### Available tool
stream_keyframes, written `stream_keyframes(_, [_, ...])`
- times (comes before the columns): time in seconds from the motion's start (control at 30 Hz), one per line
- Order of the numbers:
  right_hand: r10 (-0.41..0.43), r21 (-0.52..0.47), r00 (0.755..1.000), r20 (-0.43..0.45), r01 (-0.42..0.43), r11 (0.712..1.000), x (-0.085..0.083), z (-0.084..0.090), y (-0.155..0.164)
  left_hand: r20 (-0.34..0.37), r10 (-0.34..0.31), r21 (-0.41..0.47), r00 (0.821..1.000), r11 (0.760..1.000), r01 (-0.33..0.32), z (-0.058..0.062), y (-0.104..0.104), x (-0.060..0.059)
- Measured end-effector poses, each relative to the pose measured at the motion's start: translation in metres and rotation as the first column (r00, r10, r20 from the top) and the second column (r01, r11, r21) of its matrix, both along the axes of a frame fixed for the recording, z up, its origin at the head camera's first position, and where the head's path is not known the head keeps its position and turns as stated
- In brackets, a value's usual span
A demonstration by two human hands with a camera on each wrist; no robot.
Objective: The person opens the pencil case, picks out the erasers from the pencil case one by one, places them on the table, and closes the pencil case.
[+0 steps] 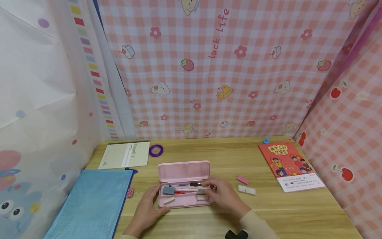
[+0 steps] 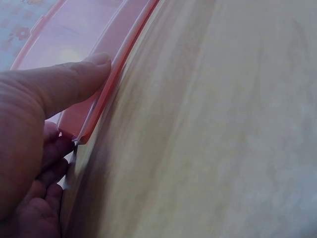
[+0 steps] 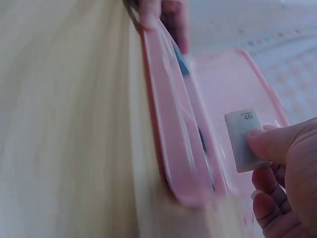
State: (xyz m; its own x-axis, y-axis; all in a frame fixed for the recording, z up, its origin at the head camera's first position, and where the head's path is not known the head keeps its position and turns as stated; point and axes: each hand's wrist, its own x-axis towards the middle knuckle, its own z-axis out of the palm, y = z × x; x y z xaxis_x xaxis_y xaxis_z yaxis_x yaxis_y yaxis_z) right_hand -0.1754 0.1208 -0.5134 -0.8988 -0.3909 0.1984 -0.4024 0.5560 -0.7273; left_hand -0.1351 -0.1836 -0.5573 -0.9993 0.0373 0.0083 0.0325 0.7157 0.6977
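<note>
- Left hand curls round the left end of the pink pencil case, thumb on the front rim, fingers at the end wall; some fingertips are hidden.
- Right hand pinches a white eraser between thumb and fingers, its lower fingers loosely bent; the thumb covers part of the eraser.
- Below the right hand, a black object is cut off by the head view's edge.
- The eraser is a pale oblong block marked "4B"; smaller print above that is too blurred to read.
- It shows over the case's right end, well apart from the left hand; its height above the contents cannot be told.
- Between the hands, the case holds a blue-grey block and pens, partly hidden by the right hand.
- Just right of the right hand lie a pink block and another white block.
- Beyond both hands, the case's lid leans open.
</note>
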Motion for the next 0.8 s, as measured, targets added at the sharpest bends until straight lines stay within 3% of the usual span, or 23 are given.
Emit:
stream_keyframes(0.17, [-0.122,-0.035,0.991,0.060,0.124,0.992,-0.006,0.001,0.033,0.019,0.002,0.004,1.000,1.000,-0.002,0.001,0.000,0.000])
stream_keyframes(0.3, [-0.221,-0.035,0.966,0.131,0.227,0.973,-0.014,0.000,0.063,0.023,0.003,0.002,1.000,1.000,-0.003,0.002,0.000,0.000])
stream_keyframes(0.53, [-0.296,-0.011,0.929,0.221,0.306,0.952,-0.027,-0.007,0.118,0.015,-0.002,0.017,1.000,1.000,0.001,0.005,0.000,0.001])
stream_keyframes(0.8, [-0.370,0.060,0.915,0.159,0.365,0.929,-0.035,-0.014,0.153,0.027,-0.002,0.016,1.000,1.000,0.002,0.004,0.001,0.001])
